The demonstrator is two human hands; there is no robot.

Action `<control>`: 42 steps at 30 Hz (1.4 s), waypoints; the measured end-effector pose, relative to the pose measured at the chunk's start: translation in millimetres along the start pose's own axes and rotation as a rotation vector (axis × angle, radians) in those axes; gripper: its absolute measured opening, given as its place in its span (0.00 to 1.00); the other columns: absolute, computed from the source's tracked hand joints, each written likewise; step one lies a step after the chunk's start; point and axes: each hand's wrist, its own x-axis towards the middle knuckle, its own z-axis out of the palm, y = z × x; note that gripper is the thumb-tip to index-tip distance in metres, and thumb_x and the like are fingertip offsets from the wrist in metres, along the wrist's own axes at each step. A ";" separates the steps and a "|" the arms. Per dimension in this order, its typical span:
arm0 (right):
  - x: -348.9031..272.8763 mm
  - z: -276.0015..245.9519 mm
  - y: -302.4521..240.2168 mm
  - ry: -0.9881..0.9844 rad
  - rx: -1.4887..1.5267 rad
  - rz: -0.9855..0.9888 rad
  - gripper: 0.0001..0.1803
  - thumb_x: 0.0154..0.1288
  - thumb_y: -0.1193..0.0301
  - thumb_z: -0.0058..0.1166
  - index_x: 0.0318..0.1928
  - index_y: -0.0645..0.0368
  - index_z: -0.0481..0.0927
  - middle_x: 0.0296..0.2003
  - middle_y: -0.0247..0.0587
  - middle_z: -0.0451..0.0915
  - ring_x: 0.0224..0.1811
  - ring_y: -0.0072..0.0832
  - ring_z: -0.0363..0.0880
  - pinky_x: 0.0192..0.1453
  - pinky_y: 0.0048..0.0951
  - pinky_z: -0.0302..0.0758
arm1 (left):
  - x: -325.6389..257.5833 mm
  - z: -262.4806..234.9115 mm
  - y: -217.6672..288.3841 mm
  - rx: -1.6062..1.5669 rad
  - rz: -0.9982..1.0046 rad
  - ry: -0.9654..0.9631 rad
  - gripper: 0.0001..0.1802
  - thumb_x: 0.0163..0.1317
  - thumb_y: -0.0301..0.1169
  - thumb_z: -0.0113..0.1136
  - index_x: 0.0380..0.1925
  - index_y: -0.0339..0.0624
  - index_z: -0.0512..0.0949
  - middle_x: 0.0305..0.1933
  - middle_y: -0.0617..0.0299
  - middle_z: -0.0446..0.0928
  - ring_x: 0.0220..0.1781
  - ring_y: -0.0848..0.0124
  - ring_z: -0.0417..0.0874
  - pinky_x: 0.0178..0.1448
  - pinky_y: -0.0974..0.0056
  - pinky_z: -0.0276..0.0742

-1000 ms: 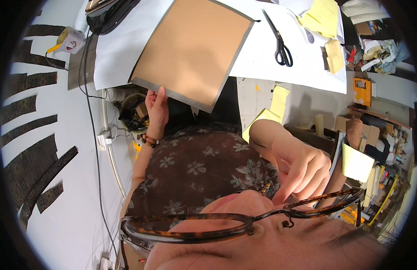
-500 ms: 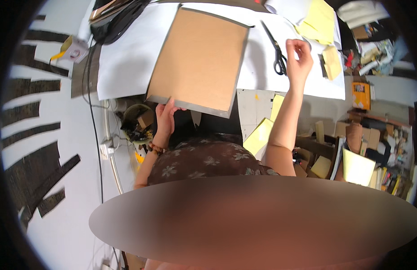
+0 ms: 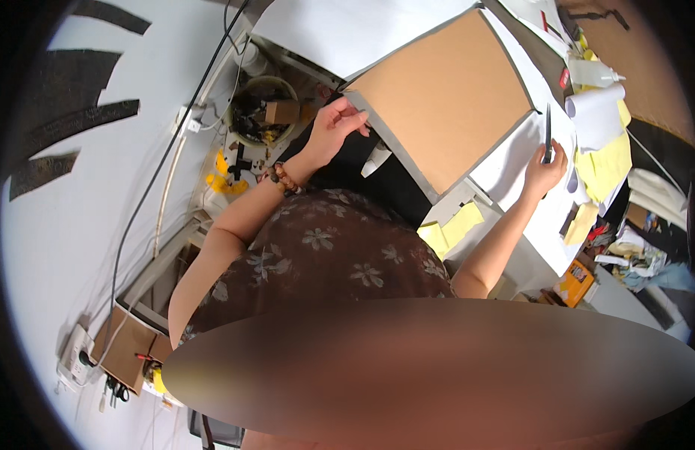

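Observation:
A tan board with dark grey taped edges lies tilted on the white-covered table, its near edge reaching over the table's front. At its near left corner, my left hand is closed on the grey border, with the thumb at the edge and the other fingers partly hidden. To the right of the board, my right hand is wrapped round the handles of black scissors. Their blades point away from me. The fingers cover most of the handles.
Yellow paper and a white squeeze bottle lie at the table's right. A bucket of scraps stands left of my lap. A black cable runs along the wall. More yellow sheets are below the table edge.
My right hand has come down onto the scissors and taken hold of them. The view has turned, so the board appears rotated and farther right. My left hand stays at the board's near edge.

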 end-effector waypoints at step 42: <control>-32.1 -121.9 -242.6 -0.044 1.369 -0.057 0.17 0.68 0.66 0.64 0.49 0.66 0.78 0.50 0.50 0.76 0.50 0.35 0.79 0.58 0.34 0.74 | 32.6 149.6 106.7 0.467 0.961 -0.297 0.30 0.72 0.28 0.50 0.72 0.29 0.62 0.74 0.42 0.68 0.64 0.47 0.80 0.64 0.54 0.78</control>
